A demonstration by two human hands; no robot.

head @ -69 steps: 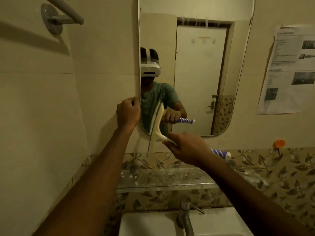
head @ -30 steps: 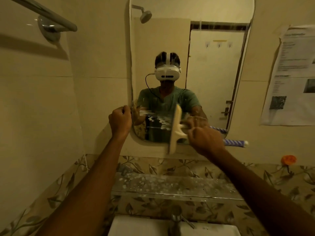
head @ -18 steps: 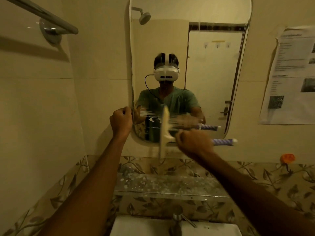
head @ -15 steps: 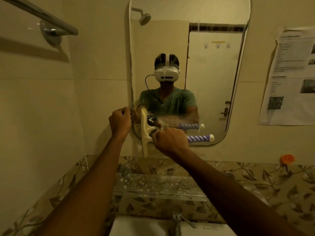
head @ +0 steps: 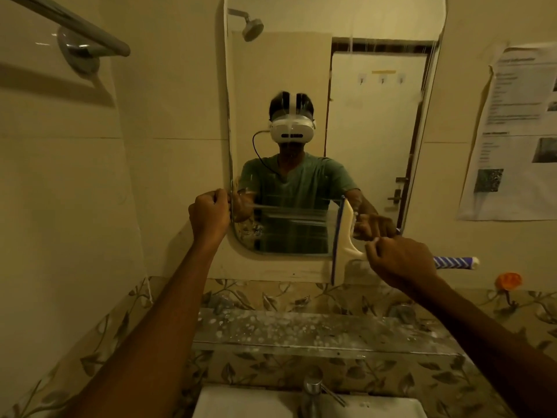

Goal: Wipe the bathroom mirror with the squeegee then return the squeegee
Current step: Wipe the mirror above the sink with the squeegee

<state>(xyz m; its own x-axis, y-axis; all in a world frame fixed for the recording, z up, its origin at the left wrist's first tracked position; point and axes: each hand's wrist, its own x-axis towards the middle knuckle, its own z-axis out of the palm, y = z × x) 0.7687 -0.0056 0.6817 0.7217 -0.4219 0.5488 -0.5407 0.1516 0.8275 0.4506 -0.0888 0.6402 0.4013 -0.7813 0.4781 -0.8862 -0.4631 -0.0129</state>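
The mirror [head: 301, 70] runs past the top edge, so its upper rim is out of sight. The towel bar [head: 90, 34] is cut off at the left edge and the paper sheet [head: 512, 131] at the right; its print is too small to read. The right hand [head: 401, 260] covers the middle of the squeegee [head: 346, 236] handle, leaving only the blade and the striped end visible. The left hand [head: 208, 215] grips the mirror's left edge, fingertips hidden behind its knuckles. The sink [head: 247, 405] and tap [head: 310, 393] are cropped at the bottom. The orange thing [head: 509, 280] on the wall is too small to identify.

mirror [head: 286, 61] 1; squeegee [head: 343, 236] 1; hands [head: 208, 218] [head: 401, 260] 2; shelf [head: 316, 333] 1; tap [head: 312, 393] 1; paper [head: 512, 131] 1
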